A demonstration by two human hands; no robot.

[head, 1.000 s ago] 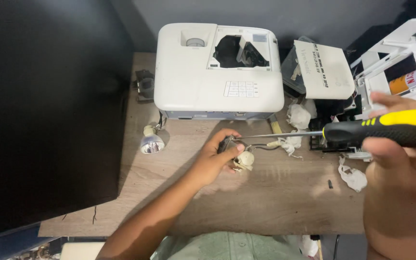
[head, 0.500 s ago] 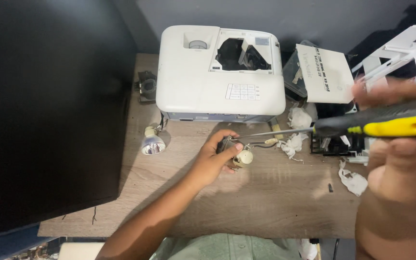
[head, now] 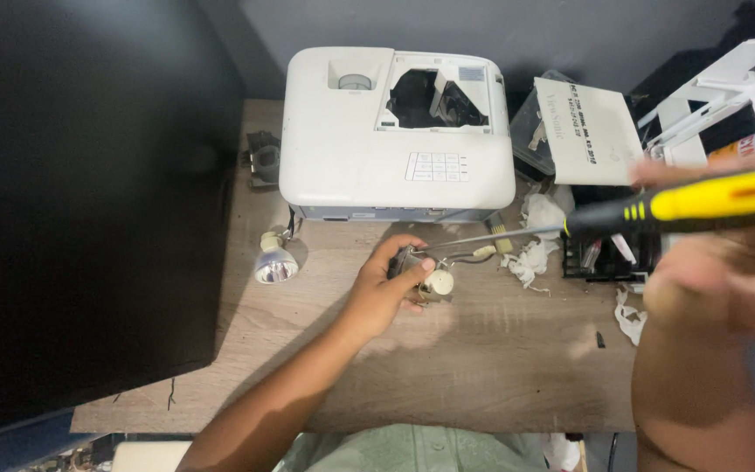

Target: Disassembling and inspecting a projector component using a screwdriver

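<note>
right hand (head: 714,280) gripping yellow-black screwdriver (head: 657,208), tip toward lamp part | left hand (head: 386,293) clamped on small lamp part (head: 430,278) at mid-counter (head: 482,367) | loose bulb (head: 274,262) left | white projector (head: 395,131) behind, cover open

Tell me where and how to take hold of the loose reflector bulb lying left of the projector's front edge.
Grip the loose reflector bulb by its narrow cream neck at the back, coming from above with the fingers on either side. It seems to lie on the table with the shiny bowl toward the near edge; the bowl looks wide, smooth and probably fragile, while the neck gives a slimmer, firmer hold.
</note>
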